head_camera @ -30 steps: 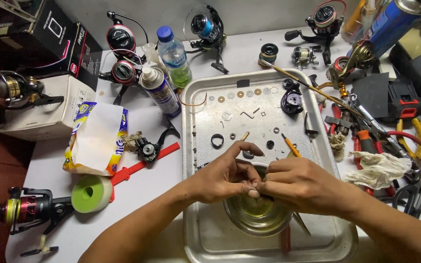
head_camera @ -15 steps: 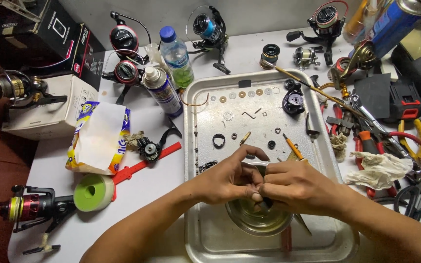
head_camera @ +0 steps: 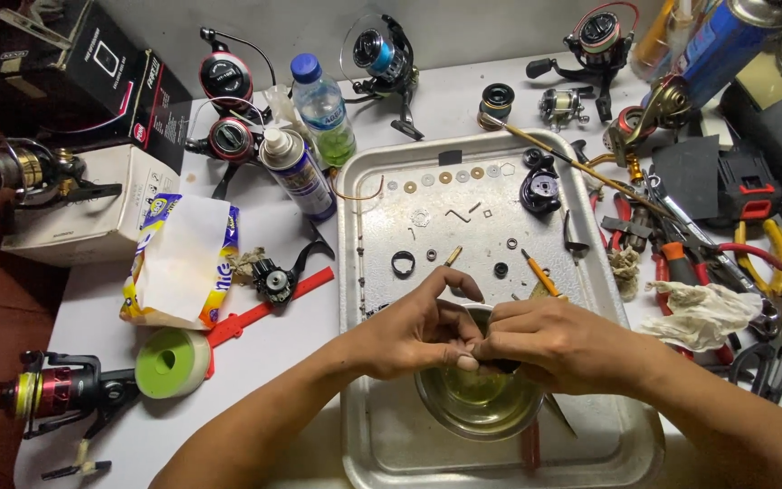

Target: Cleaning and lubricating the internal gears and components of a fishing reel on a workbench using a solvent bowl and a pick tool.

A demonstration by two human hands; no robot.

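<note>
My left hand [head_camera: 418,330] and my right hand [head_camera: 549,344] meet over a small metal bowl [head_camera: 477,403] of yellowish liquid. The bowl stands on a metal tray [head_camera: 382,272]. Both hands pinch a small dark part between their fingertips, just above the bowl's far rim; the fingers hide most of it. Washers, rings and other small parts [head_camera: 450,177] lie spread on the tray's far half. A thin orange-handled tool [head_camera: 540,273] rests on the tray beside my right hand.
Several fishing reels [head_camera: 382,54] stand along the far edge and left side. A spray can [head_camera: 296,172] and a water bottle [head_camera: 323,109] stand left of the tray. Pliers, scissors and a rag [head_camera: 703,312] crowd the right. A tissue pack [head_camera: 183,263] and green tape roll [head_camera: 174,362] lie left.
My hands stay together over the bowl and have shifted only slightly. The fingers have turned a little around the small part.
</note>
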